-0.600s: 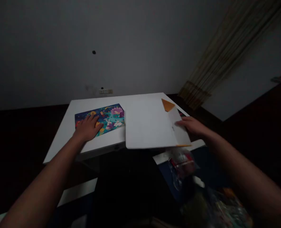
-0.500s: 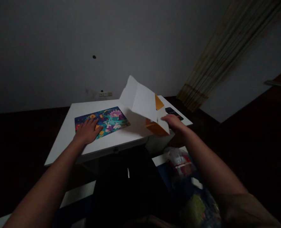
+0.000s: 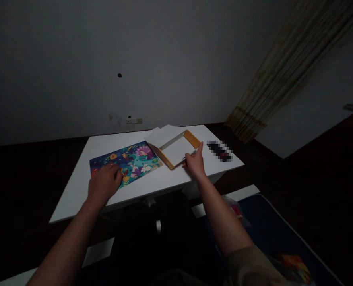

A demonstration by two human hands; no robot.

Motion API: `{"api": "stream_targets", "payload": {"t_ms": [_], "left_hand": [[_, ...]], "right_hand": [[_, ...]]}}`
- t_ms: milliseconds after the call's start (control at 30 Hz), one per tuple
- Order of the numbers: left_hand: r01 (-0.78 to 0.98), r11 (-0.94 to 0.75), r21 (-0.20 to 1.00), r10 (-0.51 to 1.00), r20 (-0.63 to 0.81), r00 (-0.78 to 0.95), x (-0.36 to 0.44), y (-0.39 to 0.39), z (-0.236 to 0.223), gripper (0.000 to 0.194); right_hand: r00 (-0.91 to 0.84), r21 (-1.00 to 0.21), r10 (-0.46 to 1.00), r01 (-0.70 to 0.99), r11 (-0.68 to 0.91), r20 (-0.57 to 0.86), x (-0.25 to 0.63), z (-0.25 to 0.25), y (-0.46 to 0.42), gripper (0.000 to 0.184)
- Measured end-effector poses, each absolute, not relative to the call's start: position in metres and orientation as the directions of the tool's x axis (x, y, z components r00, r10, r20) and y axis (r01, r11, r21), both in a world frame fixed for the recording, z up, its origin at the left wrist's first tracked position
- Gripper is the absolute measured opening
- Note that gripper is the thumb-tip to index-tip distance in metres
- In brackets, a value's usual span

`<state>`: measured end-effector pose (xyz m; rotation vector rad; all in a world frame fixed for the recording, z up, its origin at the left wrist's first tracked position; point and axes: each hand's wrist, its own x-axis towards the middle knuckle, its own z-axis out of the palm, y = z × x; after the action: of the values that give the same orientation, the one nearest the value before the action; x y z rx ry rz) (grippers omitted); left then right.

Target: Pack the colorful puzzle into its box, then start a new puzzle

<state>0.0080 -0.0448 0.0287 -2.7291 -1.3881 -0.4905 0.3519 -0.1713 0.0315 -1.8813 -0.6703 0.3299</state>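
A colourful picture puzzle board lies flat on the white table. My left hand rests on its near left corner, palm down and fingers curled on the board. To the right an open orange box with a white inside sits on the table, its white lid flap folded back. My right hand is at the box's near right corner, fingers closed on its edge.
A dark, blurred-out flat object lies on the table to the right of the box. A clear plastic bag with red print and a blue mat are on the floor at the lower right. A curtain hangs at the right.
My right hand brought the white and orange box from the table's right edge, swung it through the air and set it down open beside the puzzle. My left hand stayed on the puzzle.
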Motion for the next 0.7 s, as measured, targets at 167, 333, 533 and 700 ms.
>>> {"api": "stream_targets", "payload": {"t_ms": [167,333,533,700], "left_hand": [[0.86,-0.508,0.057,0.838,0.262,0.478,-0.023,-0.061,0.038,0.049],[0.65,-0.746,0.147,0.661,0.285,0.694,-0.061,-0.088,0.008,0.066],[0.715,-0.7,-0.001,0.672,0.341,0.658,-0.061,-0.112,-0.031,0.063],[0.739,-0.674,-0.02,0.682,0.368,0.632,-0.058,-0.12,-0.032,0.053]], "right_hand": [[0.734,-0.895,0.674,0.352,-0.273,0.083,0.367,0.007,-0.177,0.054],[0.696,-0.781,0.698,0.526,-0.336,0.168,0.372,0.003,-0.186,0.033],[0.574,-0.62,0.673,0.755,-0.214,0.467,0.34,-0.003,-0.209,0.04],[-0.112,-0.326,0.828,0.884,0.336,0.55,0.269,-0.011,-0.21,0.029]]}}
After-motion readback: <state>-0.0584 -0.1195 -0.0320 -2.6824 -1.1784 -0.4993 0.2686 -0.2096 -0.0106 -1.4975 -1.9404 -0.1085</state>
